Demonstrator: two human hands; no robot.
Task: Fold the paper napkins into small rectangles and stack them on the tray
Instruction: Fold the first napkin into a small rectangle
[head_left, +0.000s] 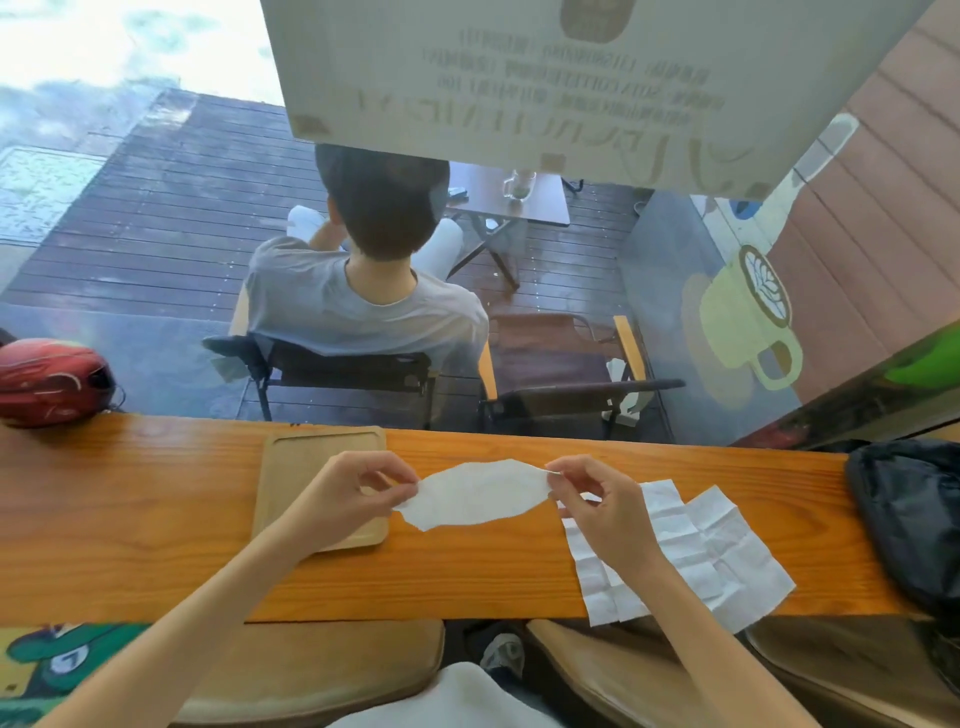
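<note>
We hold one paper napkin (475, 493) stretched between our hands above the desk (156, 519) — the left hand (353, 493) pinches its left end between thumb and fingers, the right hand (597, 499) pinches its right end. The napkin hangs slack in the middle, its lower edge near the desk surface; we cannot tell if it touches. The wooden tray (291, 457) lies on the desk under the left hand, with nothing visible on it. The creased, unfolded napkins (701, 551) lie flat on the desk beneath and beside the right wrist — overlapping one another.
</note>
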